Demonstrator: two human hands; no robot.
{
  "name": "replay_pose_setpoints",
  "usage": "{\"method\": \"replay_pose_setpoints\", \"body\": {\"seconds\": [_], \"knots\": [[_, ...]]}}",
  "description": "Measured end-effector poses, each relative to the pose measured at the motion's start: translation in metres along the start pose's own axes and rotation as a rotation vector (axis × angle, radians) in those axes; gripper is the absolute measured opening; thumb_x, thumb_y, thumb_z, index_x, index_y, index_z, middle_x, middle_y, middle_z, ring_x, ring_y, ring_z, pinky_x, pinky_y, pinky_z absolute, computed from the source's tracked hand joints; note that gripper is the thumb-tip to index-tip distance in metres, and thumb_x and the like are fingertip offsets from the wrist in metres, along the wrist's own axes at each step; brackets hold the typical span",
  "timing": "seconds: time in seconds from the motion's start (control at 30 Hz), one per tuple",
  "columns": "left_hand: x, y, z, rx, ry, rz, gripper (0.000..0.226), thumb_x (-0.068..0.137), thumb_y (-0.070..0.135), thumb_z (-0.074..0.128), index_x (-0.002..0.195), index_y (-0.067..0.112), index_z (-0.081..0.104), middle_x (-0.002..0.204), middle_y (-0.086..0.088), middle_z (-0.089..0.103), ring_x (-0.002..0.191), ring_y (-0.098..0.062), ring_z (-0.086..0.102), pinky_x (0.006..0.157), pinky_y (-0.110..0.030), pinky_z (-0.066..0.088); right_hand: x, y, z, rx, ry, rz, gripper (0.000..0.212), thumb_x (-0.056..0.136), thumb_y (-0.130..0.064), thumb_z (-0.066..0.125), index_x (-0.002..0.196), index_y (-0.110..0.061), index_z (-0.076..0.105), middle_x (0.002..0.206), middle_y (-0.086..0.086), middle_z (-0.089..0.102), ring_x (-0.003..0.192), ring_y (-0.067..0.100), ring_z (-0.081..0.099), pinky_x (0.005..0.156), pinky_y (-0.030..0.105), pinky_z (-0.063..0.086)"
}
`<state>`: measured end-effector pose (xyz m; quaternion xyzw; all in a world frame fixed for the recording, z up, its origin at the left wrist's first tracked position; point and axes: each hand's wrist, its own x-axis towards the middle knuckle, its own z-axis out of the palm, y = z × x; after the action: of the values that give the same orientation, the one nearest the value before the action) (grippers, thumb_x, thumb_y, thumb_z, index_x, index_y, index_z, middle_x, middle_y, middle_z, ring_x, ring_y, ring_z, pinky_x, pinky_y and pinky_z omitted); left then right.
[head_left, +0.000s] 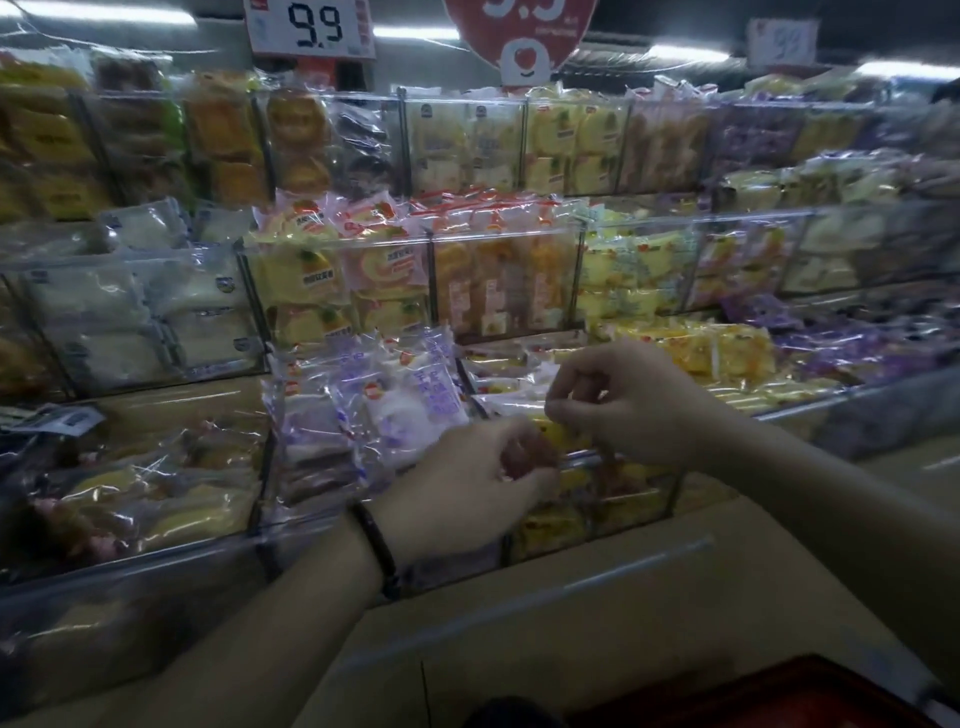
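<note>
While both hands work over the centre bin (584, 453), its clear walls show yellow packets (550, 525) stacked inside. Right hand (628, 405) has thumb and forefinger pinched on the wrapper edge of one packet (558, 430), which sits at the bin's top between the two hands. Left hand (467, 483), at 7 o'clock from the right, has its fingers curled tight against that packet; its back hides whether they grip. At 9 o'clock, the next bin holds purple packets (400, 410). At 12 o'clock, a higher one holds orange packets (498, 280), badly blurred. Price sign (311, 26), further up at 12 o'clock, reads 9.9. Red basket (779, 696) at 5 o'clock is cut off by the frame.
</note>
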<state>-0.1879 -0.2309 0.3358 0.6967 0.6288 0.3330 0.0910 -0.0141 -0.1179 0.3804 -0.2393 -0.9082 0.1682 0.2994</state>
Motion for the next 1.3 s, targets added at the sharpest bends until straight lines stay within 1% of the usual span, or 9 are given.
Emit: {"method": "replay_pose_setpoints", "body": {"seconds": [0.13, 0.3, 0.5, 0.63, 0.77, 0.9, 1.03, 1.2, 1.3], "knots": [[0.011, 0.016, 0.071, -0.131, -0.412, -0.028, 0.018, 0.102, 0.037, 0.064, 0.111, 0.022, 0.069, 0.096, 0.001, 0.077, 0.069, -0.011, 0.074, 0.057, -0.022, 0.053, -0.064, 0.05, -0.004, 0.108, -0.379, 0.278, 0.014, 0.1, -0.029, 0.067, 0.094, -0.019, 0.074, 0.081, 0.007, 0.077, 0.059, 0.019, 0.072, 0.045, 0.029, 0.047], [0.027, 0.001, 0.182, 0.036, -0.777, -0.002, 0.026, 0.102, 0.047, 0.06, 0.112, 0.026, 0.071, 0.091, 0.009, 0.075, 0.078, -0.01, 0.074, 0.082, -0.046, 0.061, -0.143, 0.154, 0.033, 0.063, -0.71, 0.647, 0.029, 0.104, -0.038, 0.061, 0.106, -0.011, 0.073, 0.091, 0.008, 0.078, 0.071, 0.024, 0.076, 0.054, 0.035, 0.058], [0.064, -0.025, 0.3, 0.251, -1.044, 0.065, 0.034, 0.105, 0.049, 0.055, 0.122, 0.024, 0.069, 0.098, 0.013, 0.067, 0.076, 0.0, 0.064, 0.075, -0.025, 0.054, -0.258, 0.288, 0.104, 0.128, -0.611, 1.04, 0.036, 0.102, -0.037, 0.065, 0.102, -0.003, 0.075, 0.097, 0.015, 0.079, 0.081, 0.032, 0.077, 0.067, 0.045, 0.062], [0.087, -0.05, 0.36, 0.232, -1.088, 0.079, 0.033, 0.104, 0.043, 0.058, 0.121, 0.018, 0.07, 0.105, 0.004, 0.07, 0.08, -0.007, 0.062, 0.071, -0.02, 0.047, -0.309, 0.353, 0.149, 0.192, -0.482, 1.315, 0.026, 0.101, -0.02, 0.065, 0.103, 0.005, 0.07, 0.085, 0.018, 0.072, 0.058, 0.026, 0.066, 0.047, 0.033, 0.056], [0.096, -0.077, 0.401, 0.137, -1.051, 0.029, 0.024, 0.104, 0.039, 0.059, 0.117, 0.021, 0.069, 0.096, 0.007, 0.075, 0.073, -0.005, 0.07, 0.081, -0.028, 0.058, -0.339, 0.396, 0.195, 0.15, -0.458, 1.433, 0.025, 0.101, -0.032, 0.064, 0.086, -0.012, 0.062, 0.089, 0.013, 0.067, 0.077, 0.033, 0.068, 0.071, 0.045, 0.059], [0.107, -0.089, 0.421, 0.111, -1.073, 0.003, 0.024, 0.103, 0.043, 0.06, 0.115, 0.025, 0.07, 0.088, 0.014, 0.069, 0.071, -0.002, 0.067, 0.085, -0.033, 0.058, -0.35, 0.422, 0.232, -0.01, -0.626, 1.457, 0.047, 0.101, -0.038, 0.064, 0.132, -0.003, 0.064, 0.134, 0.017, 0.067, 0.121, 0.034, 0.067, 0.096, 0.036, 0.054], [0.107, -0.09, 0.44, 0.13, -1.097, 0.036, 0.024, 0.103, 0.044, 0.06, 0.116, 0.027, 0.071, 0.08, 0.022, 0.059, 0.071, 0.003, 0.057, 0.073, -0.023, 0.049, -0.347, 0.431, 0.255, 0.075, -0.622, 1.433, 0.05, 0.105, -0.039, 0.056, 0.148, -0.013, 0.052, 0.149, -0.002, 0.055, 0.135, 0.024, 0.055, 0.089, 0.015, 0.051], [0.106, -0.086, 0.451, 0.152, -1.135, 0.059, 0.024, 0.103, 0.045, 0.059, 0.119, 0.03, 0.069, 0.088, 0.018, 0.055, 0.075, -0.001, 0.049, 0.066, -0.017, 0.038, -0.382, 0.479, 0.309, -0.024, -0.44, 1.496, 0.066, 0.079, -0.08, 0.032, 0.135, -0.052, 0.055, 0.146, 0.0, 0.06, 0.13, 0.035, 0.059, 0.102, 0.045, 0.046], [0.105, -0.085, 0.452, 0.163, -1.161, 0.046, 0.024, 0.104, 0.047, 0.057, 0.12, 0.033, 0.067, 0.095, 0.016, 0.06, 0.066, 0.004, 0.049, 0.057, -0.013, 0.033, -0.416, 0.528, 0.35, 0.05, -0.423, 1.566, 0.067, 0.076, -0.088, 0.029, 0.131, -0.055, 0.049, 0.143, -0.003, 0.06, 0.127, 0.034, 0.059, 0.102, 0.049, 0.044]]}}
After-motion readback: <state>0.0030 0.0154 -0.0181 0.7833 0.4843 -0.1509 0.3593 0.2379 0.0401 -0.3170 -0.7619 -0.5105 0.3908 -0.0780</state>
